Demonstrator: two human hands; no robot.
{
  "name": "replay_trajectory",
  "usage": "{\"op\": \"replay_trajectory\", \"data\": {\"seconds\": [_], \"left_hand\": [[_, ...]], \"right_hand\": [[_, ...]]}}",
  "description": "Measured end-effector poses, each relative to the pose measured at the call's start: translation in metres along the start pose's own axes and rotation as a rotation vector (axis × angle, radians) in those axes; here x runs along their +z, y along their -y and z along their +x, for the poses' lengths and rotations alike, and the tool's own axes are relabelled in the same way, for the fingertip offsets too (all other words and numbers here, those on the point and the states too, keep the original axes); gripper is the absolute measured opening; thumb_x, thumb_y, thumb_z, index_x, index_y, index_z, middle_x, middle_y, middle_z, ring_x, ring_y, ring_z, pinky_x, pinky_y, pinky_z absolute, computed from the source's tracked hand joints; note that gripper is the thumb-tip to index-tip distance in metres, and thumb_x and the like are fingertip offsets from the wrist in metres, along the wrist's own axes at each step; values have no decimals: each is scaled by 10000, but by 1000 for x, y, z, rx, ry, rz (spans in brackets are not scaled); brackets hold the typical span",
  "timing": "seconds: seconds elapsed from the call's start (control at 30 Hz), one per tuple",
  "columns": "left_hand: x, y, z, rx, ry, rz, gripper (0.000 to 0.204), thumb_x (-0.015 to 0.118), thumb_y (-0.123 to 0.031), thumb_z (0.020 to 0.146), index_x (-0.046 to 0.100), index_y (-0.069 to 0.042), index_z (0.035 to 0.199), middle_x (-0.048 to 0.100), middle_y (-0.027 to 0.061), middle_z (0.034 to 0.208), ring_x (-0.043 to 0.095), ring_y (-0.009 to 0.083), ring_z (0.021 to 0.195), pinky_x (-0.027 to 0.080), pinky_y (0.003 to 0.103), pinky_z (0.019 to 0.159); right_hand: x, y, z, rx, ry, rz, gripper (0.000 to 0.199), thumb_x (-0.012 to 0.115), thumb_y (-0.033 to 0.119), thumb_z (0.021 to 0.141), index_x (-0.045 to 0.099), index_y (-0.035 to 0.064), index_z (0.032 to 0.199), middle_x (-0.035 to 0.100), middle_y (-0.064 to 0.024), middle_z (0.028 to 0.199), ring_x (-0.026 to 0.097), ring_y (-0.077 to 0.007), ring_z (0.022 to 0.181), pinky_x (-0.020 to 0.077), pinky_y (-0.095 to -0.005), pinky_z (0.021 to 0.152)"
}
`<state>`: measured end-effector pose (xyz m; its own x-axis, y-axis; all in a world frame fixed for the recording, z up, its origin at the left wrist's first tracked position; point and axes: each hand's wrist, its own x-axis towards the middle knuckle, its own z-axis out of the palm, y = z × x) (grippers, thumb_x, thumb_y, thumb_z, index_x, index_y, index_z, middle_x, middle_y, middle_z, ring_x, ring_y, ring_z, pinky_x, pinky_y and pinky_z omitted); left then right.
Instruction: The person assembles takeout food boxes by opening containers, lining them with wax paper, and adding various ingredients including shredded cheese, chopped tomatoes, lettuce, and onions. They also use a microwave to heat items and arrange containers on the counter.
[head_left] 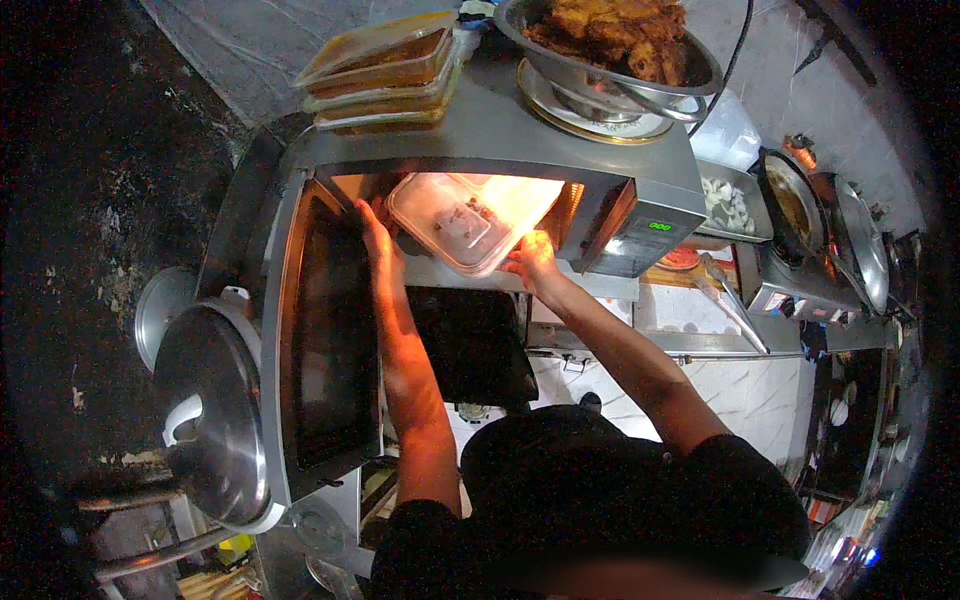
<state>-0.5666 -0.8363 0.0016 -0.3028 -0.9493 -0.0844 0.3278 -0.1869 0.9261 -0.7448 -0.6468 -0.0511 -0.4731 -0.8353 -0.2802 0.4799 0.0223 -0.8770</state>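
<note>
The right hand (537, 256) has its grip on the near right corner of a clear plastic container (447, 228), and that container sits right in the lit mouth of the microwave (480, 140), with the door (325, 330) swung wide on the left. Over on the other side, the left hand (376, 232) is up by the opening, just beside the container's left edge; whether its grip bears on the plastic, I can't tell.

So, how to handle this well? Two-sided support looks like the thing: a palm or spread fingers low on each side, because thin plastic may flex if one corner carries everything. Level matters too, since the contents could slide or spill. I'd want the left wrist clear of the door's edge and the container's rim clear of the frame of the opening. Slow and straight is best through that gap, and if the plastic is warm, a cloth would be wise.

Now the murky parts. Glare swallows the back of the cavity and whitens the right hand's thumb side. The left fingers are partly lost in shadow behind the container's edge. Dark lumps show through the plastic, but what they are is anyone's call, and I can't make out whether a lid is on. The container's underside is out of sight, along with whatever it rests on.
</note>
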Motion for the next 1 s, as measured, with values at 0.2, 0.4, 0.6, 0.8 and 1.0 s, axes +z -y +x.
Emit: {"op": "replay_trajectory", "data": {"seconds": [0.2,0.4,0.6,0.8,1.0], "left_hand": [[-9,-15,40,-311,307,-72,709,413,-642,895,570,-45,1245,621,98,1192,566,237,1101,431,403,970],[4,-26,33,-690,576,-44,670,508,-639,858,611,-51,1163,644,56,1130,624,198,926,489,328,841],[31,-21,-10,-179,477,249,663,474,-513,941,455,9,1350,473,60,1361,441,177,1230,343,288,1031],[23,-21,-70,-203,332,38,588,439,-459,970,456,-15,1355,448,52,1380,450,178,1216,349,310,1042],[6,-8,-136,-230,195,106,572,450,-436,966,446,-16,1354,491,71,1333,483,190,1180,374,314,1028]], "right_hand": [[50,46,-44,130,-145,278,504,331,505,965,440,95,1238,550,-150,1106,584,-257,895,530,-481,724],[26,47,-32,-184,278,318,978,188,815,799,261,87,1450,430,-170,1396,442,-326,1272,383,-496,1041],[28,49,-49,-80,207,339,825,177,698,906,386,45,1364,558,-204,1237,554,-320,1134,440,-481,980],[40,91,-82,-6,170,166,758,226,654,932,456,39,1312,636,-195,1073,626,-309,1005,488,-459,916],[24,103,-127,175,289,309,760,239,670,924,405,78,1371,586,-156,1185,602,-263,1049,480,-422,934]]}}
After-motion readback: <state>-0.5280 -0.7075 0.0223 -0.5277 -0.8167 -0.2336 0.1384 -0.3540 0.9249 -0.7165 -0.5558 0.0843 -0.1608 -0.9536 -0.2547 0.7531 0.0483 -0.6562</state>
